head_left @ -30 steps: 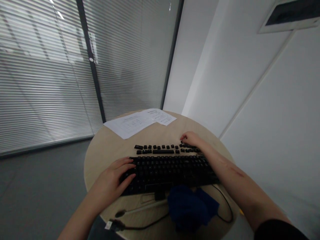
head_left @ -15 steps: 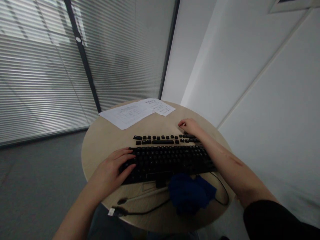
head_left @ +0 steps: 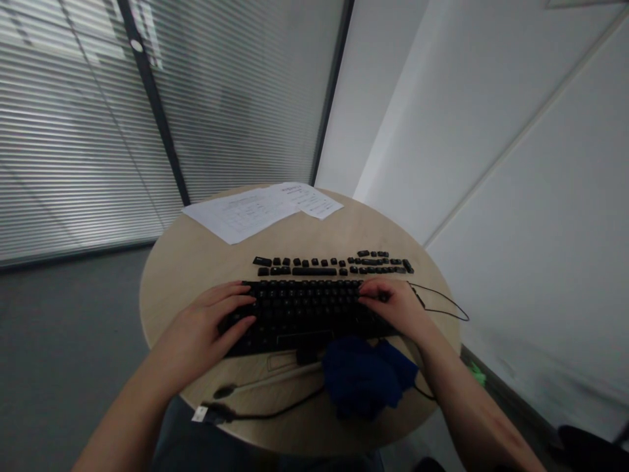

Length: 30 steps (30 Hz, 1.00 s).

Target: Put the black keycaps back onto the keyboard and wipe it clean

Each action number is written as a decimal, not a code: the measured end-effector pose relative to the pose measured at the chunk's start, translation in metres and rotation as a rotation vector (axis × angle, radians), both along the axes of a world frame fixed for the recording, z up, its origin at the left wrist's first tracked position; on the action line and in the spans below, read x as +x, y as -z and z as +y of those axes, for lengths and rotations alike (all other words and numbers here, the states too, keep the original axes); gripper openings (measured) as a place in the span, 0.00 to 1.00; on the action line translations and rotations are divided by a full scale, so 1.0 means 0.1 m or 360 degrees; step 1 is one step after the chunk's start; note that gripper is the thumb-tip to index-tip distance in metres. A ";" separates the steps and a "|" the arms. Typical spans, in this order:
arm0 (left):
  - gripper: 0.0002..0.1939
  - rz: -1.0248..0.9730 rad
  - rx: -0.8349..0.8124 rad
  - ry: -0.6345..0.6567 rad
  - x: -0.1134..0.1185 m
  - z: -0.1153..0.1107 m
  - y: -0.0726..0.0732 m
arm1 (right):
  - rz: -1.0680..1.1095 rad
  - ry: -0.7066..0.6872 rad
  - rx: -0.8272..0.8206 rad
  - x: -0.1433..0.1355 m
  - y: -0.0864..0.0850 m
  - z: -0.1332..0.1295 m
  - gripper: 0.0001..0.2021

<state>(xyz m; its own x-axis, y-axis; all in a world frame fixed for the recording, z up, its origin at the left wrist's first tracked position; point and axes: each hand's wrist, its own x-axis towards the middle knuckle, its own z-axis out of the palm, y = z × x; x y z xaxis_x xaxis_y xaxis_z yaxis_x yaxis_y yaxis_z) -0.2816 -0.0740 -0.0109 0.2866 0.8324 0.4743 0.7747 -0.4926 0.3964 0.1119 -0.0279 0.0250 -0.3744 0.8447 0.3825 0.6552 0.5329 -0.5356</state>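
Note:
A black keyboard lies across the round table, with its bottom strip of keys removed. My left hand rests on its left end, fingers spread and thumb apart. Over the right part of the keyboard is my right hand, thumb and forefinger bent close together at the keys; what is between the fingertips, if anything, is too small to make out. Loose black keycaps stand in rows just behind the keyboard, and more keycaps lie behind my right hand.
Printed papers lie at the back of the table. In front of the keyboard are a blue cloth, a thin tool with a dark tip and a cable with a USB plug. A thin cable loops at the right edge.
My right hand has come back from the table behind the keycaps to the right part of the keyboard, uncovering the keycaps there. The view has shifted slightly; my left hand stays on the keyboard.

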 end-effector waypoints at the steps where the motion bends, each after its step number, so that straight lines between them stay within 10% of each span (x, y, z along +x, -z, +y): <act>1: 0.26 0.0006 0.0000 -0.0003 0.00 0.00 0.00 | -0.0015 0.0009 0.0011 -0.01 0.02 0.00 0.04; 30: 0.23 -0.0009 0.0002 0.0012 0.01 -0.01 0.01 | -0.1173 -0.0201 0.0285 -0.15 -0.05 -0.30 0.29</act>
